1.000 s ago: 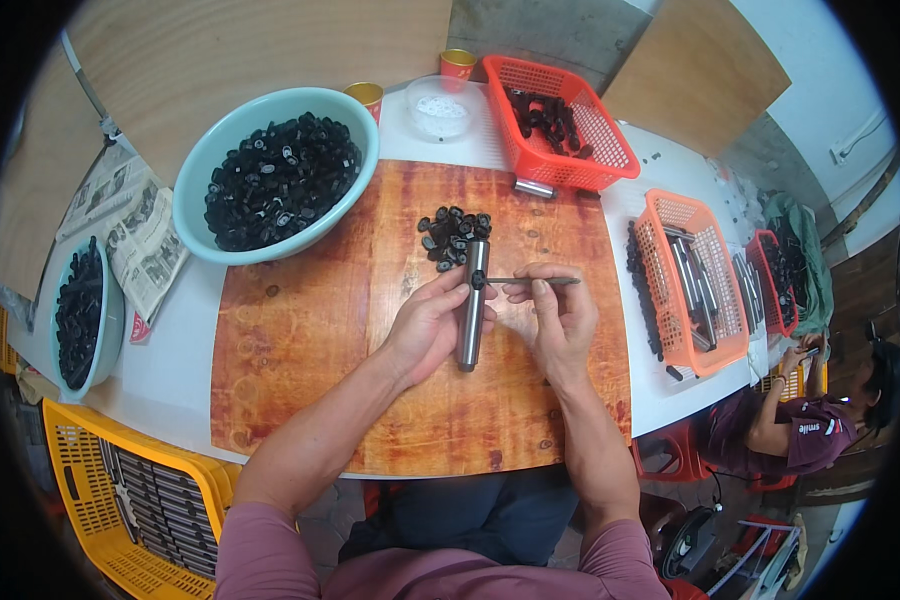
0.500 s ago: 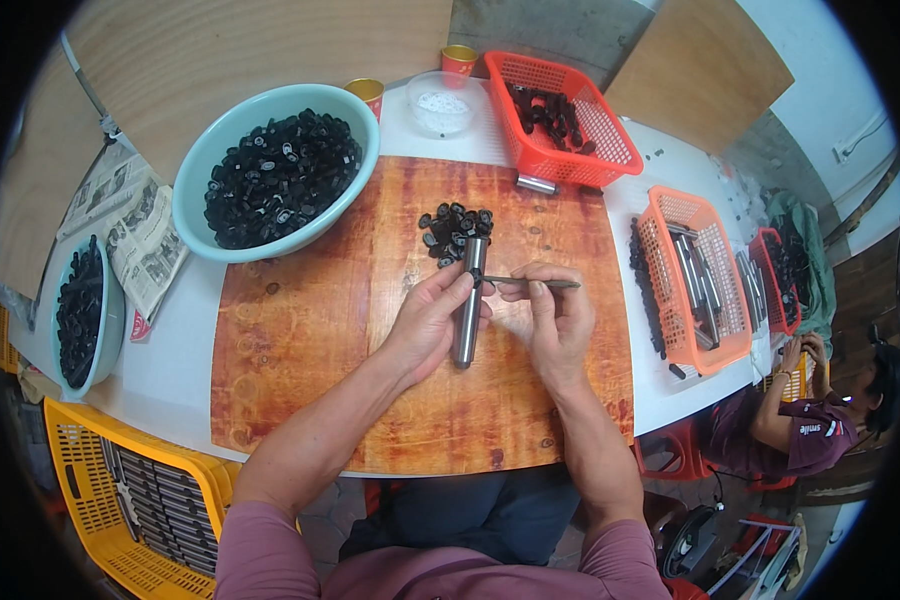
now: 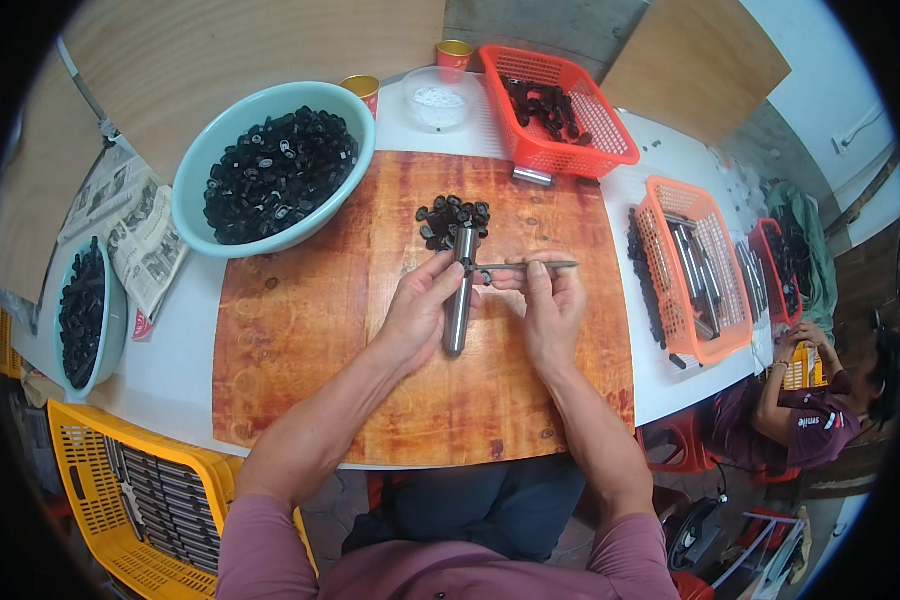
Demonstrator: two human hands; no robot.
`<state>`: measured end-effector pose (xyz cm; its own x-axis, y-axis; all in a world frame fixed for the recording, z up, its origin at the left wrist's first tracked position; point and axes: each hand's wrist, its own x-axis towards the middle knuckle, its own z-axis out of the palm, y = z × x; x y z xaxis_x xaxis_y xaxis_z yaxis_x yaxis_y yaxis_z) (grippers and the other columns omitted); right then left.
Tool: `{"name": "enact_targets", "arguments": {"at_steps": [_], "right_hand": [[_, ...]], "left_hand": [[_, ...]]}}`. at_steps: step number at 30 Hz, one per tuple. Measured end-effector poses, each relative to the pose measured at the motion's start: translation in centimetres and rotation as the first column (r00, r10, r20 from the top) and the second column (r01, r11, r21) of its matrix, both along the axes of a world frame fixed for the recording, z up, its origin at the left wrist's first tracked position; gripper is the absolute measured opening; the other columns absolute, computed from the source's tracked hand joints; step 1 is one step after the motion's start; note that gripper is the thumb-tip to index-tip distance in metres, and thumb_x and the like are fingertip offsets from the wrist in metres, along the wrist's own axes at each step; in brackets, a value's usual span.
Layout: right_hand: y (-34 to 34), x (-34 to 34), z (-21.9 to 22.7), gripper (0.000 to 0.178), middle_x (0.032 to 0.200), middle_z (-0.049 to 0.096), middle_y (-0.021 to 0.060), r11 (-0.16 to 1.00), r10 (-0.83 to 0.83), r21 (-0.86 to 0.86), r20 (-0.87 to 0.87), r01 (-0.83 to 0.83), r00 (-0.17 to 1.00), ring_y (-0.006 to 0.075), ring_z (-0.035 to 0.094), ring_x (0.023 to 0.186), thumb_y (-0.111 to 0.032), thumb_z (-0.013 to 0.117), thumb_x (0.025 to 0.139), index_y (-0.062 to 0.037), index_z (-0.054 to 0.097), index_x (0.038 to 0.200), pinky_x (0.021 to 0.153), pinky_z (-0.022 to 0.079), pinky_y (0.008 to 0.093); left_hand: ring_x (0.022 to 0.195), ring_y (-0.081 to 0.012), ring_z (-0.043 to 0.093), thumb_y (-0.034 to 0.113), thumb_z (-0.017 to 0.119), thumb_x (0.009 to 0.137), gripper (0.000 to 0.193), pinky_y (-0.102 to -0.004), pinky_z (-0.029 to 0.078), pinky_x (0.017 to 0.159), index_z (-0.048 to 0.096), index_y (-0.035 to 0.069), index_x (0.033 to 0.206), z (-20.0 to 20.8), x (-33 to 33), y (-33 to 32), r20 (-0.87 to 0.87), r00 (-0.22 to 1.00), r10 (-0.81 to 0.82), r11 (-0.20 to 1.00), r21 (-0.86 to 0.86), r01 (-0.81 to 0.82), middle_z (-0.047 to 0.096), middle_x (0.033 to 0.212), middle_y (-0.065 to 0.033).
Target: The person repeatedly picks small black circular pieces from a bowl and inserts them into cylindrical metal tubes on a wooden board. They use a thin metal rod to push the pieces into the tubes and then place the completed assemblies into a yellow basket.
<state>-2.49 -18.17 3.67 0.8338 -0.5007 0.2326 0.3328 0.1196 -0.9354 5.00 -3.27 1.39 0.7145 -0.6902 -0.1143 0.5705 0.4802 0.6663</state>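
Note:
My left hand [image 3: 420, 305] is closed around a shiny metal tube [image 3: 458, 322], tilted slightly over the wooden board. My right hand [image 3: 553, 312] pinches a thin dark rod [image 3: 530, 265], which lies crosswise with its left end at the tube's side, by my left thumb. A small black piece [image 3: 485, 278] shows between the tube and my right fingertips; I cannot tell which hand bears it. Just beyond the tube's far end, a small heap of black plastic pieces [image 3: 440, 222] rests on the wooden board [image 3: 320, 370].
A pale green basin [image 3: 195, 215] of black pieces stands at the far left, a smaller basin [image 3: 113, 335] nearer. Red basket [image 3: 610, 150] and orange basket [image 3: 735, 290] hold parts at the right. A yellow crate [image 3: 75, 450] is lower left. Another person [image 3: 800, 420] works at the right.
Both hands, the tube and the rod have shifted slightly toward the far left. The rod still meets the tube's side, and the small black piece by my right fingertips shows more plainly.

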Motion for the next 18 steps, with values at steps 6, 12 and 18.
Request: {"name": "enact_targets", "arguments": {"at_steps": [6, 12, 18], "right_hand": [[0.5, -0.5, -0.3, 0.013, 0.107, 0.064, 0.0171, 0.975, -0.038, -0.219, 0.053, 0.048, 0.998, 0.0241, 0.072, 0.089, -0.01, 0.048, 0.106, 0.0016, 0.052, 0.111, 0.081, 0.061, 0.0374], [0.2, -0.2, -0.2, 0.013, 0.103, 0.064, 0.0153, 0.999, -0.019, -0.029, 0.018, 0.02, 1.0, 0.022, 0.071, 0.088, -0.008, 0.047, 0.106, 0.0028, 0.051, 0.112, 0.08, 0.06, 0.0336], [-0.6, 0.6, -0.6, 0.014, 0.103, 0.064, 0.0145, 0.992, 0.017, 0.122, 0.006, -0.017, 1.0, 0.0203, 0.071, 0.084, -0.011, 0.05, 0.106, 0.001, 0.052, 0.113, 0.076, 0.059, 0.0322]], "left_hand": [[0.083, -0.0114, 0.064, 0.017, 0.057, 0.104, 0.029, -0.0269, 0.056, 0.072, 0.056, 0.004, 0.129, -0.2, -0.3, -0.4, 0.032, 0.999, 0.044, 0.999, -0.003, -0.043, 0.067, 0.102, -0.0067], [0.083, -0.0114, 0.064, 0.016, 0.057, 0.104, 0.029, -0.0271, 0.055, 0.073, 0.056, 0.004, 0.13, 0.0, -0.5, -0.1, 0.001, 1.0, 0.026, 0.999, 0.025, -0.026, 0.067, 0.103, -0.0073], [0.079, -0.0148, 0.064, 0.019, 0.058, 0.103, 0.028, -0.029, 0.055, 0.069, 0.058, 0.004, 0.126, 0.1, 0.1, -0.2, -0.012, 0.999, 0.046, 0.998, 0.041, -0.046, 0.066, 0.102, -0.0086]]}}
